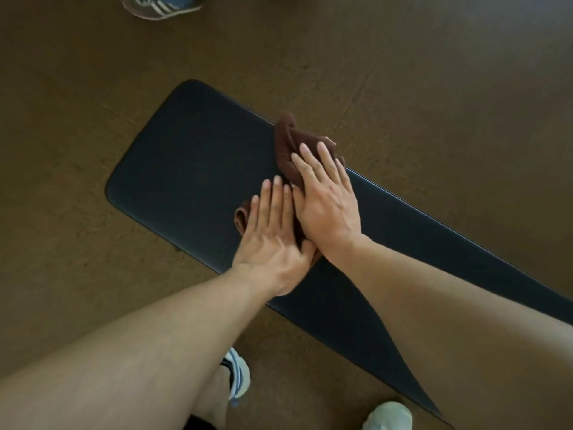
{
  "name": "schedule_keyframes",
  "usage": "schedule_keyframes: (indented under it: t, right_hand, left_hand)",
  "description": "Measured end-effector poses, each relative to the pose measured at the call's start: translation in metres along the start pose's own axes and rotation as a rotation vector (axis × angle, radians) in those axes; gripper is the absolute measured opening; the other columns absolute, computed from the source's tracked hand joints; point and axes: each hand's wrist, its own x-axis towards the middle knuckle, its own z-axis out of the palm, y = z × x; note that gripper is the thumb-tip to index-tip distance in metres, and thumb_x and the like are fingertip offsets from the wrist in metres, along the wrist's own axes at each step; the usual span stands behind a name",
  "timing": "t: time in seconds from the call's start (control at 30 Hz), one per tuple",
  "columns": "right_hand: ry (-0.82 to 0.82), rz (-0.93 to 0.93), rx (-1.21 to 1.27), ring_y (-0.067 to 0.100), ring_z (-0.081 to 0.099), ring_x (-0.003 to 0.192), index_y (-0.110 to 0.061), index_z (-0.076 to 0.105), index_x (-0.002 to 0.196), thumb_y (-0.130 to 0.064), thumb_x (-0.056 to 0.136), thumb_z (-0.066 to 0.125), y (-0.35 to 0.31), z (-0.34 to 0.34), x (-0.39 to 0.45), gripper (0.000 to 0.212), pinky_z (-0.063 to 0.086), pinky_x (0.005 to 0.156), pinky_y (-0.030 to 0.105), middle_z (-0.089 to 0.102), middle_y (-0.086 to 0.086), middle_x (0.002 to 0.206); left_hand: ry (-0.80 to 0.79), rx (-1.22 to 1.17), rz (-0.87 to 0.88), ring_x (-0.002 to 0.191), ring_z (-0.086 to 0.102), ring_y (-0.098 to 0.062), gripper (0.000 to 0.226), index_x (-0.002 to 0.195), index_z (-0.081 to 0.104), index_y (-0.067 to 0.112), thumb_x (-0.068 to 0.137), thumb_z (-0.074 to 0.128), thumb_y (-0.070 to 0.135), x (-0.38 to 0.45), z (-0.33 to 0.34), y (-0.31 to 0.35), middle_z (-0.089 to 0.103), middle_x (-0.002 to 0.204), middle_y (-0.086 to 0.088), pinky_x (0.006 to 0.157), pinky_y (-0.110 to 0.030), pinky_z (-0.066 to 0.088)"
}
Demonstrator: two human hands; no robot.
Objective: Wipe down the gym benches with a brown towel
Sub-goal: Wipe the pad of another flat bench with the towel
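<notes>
Because you want broad, even pressure, your left hand and right hand lie flat and open, side by side, pressing the brown towel bunched beneath and beyond your fingers against the dark worktop.

Brown, mottled, matte floor w/ thin seam lines running diagonally at upper right. Soft, even light, no hard shadows. Grey sneaker w/ white stripes at top edge, on the floor, partly cropped.
</notes>
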Motion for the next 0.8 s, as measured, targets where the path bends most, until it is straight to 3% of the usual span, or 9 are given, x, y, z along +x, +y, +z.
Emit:
schedule_keyframes:
  t: [0.13,0.33,0.47,0.57,0.7,0.8]
  right_hand:
    - [-0.034,-0.024,-0.023,0.017,0.011,0.161,-0.02,0.041,0.158,-0.034,0.109,0.036,0.025,-0.01,-0.06,0.052,0.01,0.132,0.041,0.03,-0.002,0.17]
    - [-0.04,-0.015,-0.07,0.013,0.009,0.161,-0.021,0.04,0.159,-0.031,0.11,0.039,0.044,-0.012,-0.097,0.05,0.005,0.132,0.036,0.03,-0.003,0.169]
    - [0.007,-0.017,-0.073,0.011,0.012,0.16,-0.02,0.045,0.156,-0.032,0.106,0.039,0.034,-0.008,-0.085,0.051,0.006,0.132,0.037,0.034,-0.005,0.167]
    - [0.047,0.006,-0.063,0.013,0.016,0.16,-0.021,0.047,0.155,-0.038,0.107,0.037,0.001,0.001,-0.043,0.052,0.007,0.132,0.04,0.036,-0.005,0.167]
    - [0.129,0.132,-0.036,0.015,0.01,0.161,-0.024,0.041,0.158,-0.04,0.109,0.036,-0.086,0.033,0.048,0.051,0.001,0.131,0.041,0.029,-0.007,0.17]
    - [0.136,0.113,0.004,0.017,0.009,0.161,-0.025,0.04,0.159,-0.039,0.109,0.037,-0.156,0.062,0.09,0.052,0.001,0.131,0.04,0.028,-0.008,0.171]
  left_hand:
    - [0.001,-0.03,-0.02,0.145,-0.04,-0.025,0.084,0.151,-0.03,0.005,0.101,0.016,0.054,-0.044,0.033,0.042,-0.043,0.156,-0.013,0.125,-0.044,-0.013]
    - [0.057,-0.149,0.005,0.147,-0.039,-0.023,0.079,0.152,-0.03,0.007,0.104,0.015,0.051,-0.069,0.066,0.07,-0.041,0.159,-0.011,0.124,-0.045,-0.013]
    - [0.199,-0.255,0.038,0.154,-0.02,-0.02,0.077,0.159,-0.008,0.007,0.101,0.026,0.045,-0.067,0.073,0.053,-0.019,0.167,-0.01,0.127,-0.046,0.004]
    - [0.343,-0.275,-0.083,0.156,-0.014,-0.024,0.079,0.16,0.002,0.004,0.102,0.029,0.05,-0.056,0.06,0.007,-0.011,0.169,-0.013,0.127,-0.045,0.0]
    - [0.487,-0.325,-0.275,0.154,-0.021,-0.02,0.08,0.16,-0.009,0.007,0.104,0.021,0.056,-0.05,0.029,-0.1,-0.018,0.168,-0.009,0.126,-0.042,-0.01]
    - [0.489,-0.433,-0.431,0.153,-0.024,-0.014,0.077,0.159,-0.013,0.012,0.105,0.022,0.054,-0.061,0.02,-0.176,-0.019,0.168,-0.003,0.126,-0.039,-0.011]
